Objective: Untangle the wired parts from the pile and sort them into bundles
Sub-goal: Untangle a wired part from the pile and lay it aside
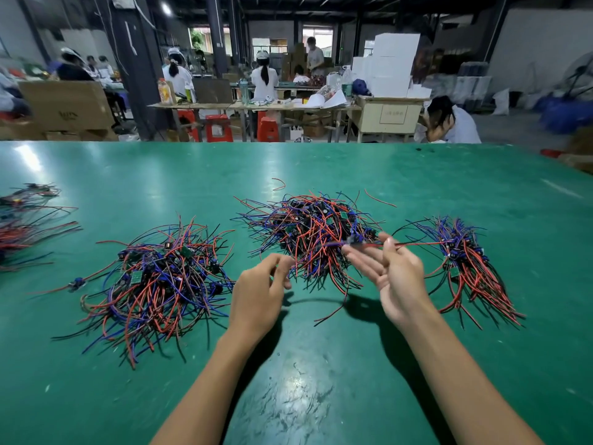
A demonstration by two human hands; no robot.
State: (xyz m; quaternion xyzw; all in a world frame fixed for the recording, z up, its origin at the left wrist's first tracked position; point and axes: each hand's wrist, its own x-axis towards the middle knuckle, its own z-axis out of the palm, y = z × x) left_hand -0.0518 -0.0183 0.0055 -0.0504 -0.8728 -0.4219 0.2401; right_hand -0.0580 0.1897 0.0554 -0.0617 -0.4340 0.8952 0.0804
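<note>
At the far left edge of the frame, sorted bundles (25, 226) of red and black wire, part cut off. Left of centre on the green table (160, 162), a loose tangled heap (157, 284) of red, blue and black leads with small green boards and dark components buried among them. Lower centre, the left hand (260, 293), fingers loosely curled and blurred, just beside the near edge of the central pile (314, 239); cannot tell whether anything is pinched there. Right of centre, the right hand (398, 277), palm up, fingers mostly straight, with one wired part (356, 244) caught at the fingertips, its red lead running right. Further right, a neater combed bundle (465, 268), wires fanned toward the lower right.

Probably very light, limp and springy, with smooth insulation prone to slip and to snag on neighbours. Best taken at the small board or component body rather than mid-lead, then drawn out slowly; solder joints likely fragile under a sharp tug.
</note>
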